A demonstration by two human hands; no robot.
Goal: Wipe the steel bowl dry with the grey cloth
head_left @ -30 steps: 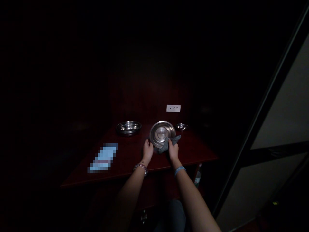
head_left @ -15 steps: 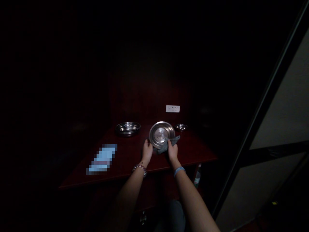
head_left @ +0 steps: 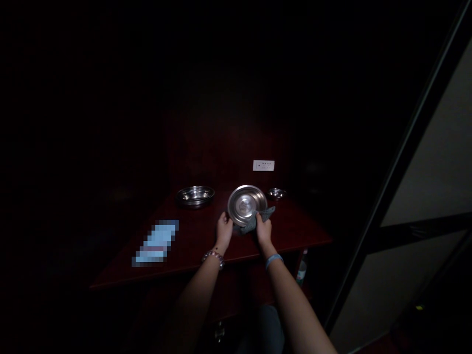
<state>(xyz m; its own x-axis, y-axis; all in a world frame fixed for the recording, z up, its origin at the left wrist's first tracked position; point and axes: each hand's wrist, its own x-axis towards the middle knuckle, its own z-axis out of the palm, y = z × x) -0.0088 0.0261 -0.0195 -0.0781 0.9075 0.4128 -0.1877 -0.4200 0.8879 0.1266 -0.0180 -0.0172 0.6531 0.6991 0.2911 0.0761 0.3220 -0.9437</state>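
A shiny steel basin (head_left: 246,202) is tilted up over the dark red desk, its inside facing me. My left hand (head_left: 223,231) is closed at its lower left rim. At the lower right rim, my right hand (head_left: 263,228) grips a grey-green cloth (head_left: 250,225) pressed against the metal; part of the cloth sticks out to the right. My fingers behind the rim are hidden. Left of the basin stand stacked steel basins (head_left: 195,196). A smaller steel bowl (head_left: 276,194) sits behind to the right.
The desk (head_left: 199,241) has its front edge just below my hands. A blurred-out light blue item (head_left: 157,243) lies at its left. A white socket (head_left: 263,165) is on the back wall. A bottle (head_left: 301,270) stands beneath the desk at the right, near a pale panel (head_left: 416,196).
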